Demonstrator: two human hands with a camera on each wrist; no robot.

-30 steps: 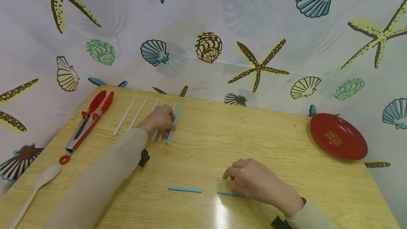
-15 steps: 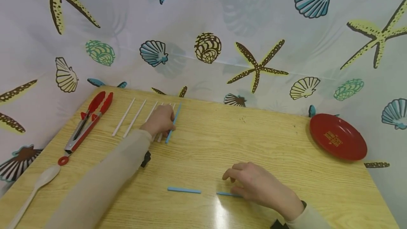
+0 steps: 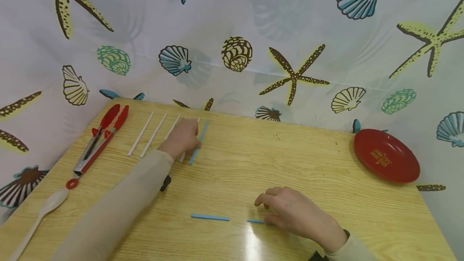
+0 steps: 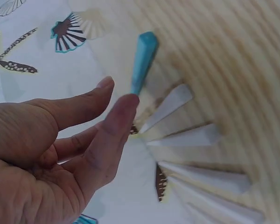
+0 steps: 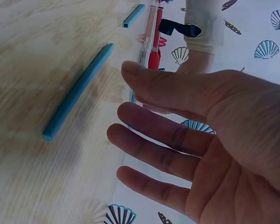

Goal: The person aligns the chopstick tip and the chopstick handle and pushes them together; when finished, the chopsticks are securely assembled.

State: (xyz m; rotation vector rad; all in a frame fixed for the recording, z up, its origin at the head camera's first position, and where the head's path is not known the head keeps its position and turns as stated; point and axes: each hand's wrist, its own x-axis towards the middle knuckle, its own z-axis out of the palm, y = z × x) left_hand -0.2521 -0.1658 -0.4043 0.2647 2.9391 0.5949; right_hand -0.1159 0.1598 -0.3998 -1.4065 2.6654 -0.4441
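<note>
My left hand [image 3: 182, 135] is at the back left of the wooden table, beside a blue stick [image 3: 204, 132] that lies slanting on the tabletop. In the left wrist view, thumb and fingers stand apart; a fingertip is close to or touching the blue stick [image 4: 144, 58], contact unclear. Several white sticks [image 3: 140, 133] lie in a row to its left, some partly hidden by the hand. My right hand [image 3: 295, 214] hovers with relaxed fingers over a second blue stick [image 5: 77, 93], holding nothing. A third blue stick [image 3: 210, 216] lies to its left, near the front.
Red-tipped tongs [image 3: 98, 144] lie at the far left, with a white spoon [image 3: 54, 200] in front of them. A red plate [image 3: 398, 152] sits at the right edge. Behind the table hangs a shell-patterned cloth [image 3: 206, 19].
The blue stick at my left hand has come down slightly onto the table beside the white row, and the left fingers have loosened from it. My right hand has barely moved.
</note>
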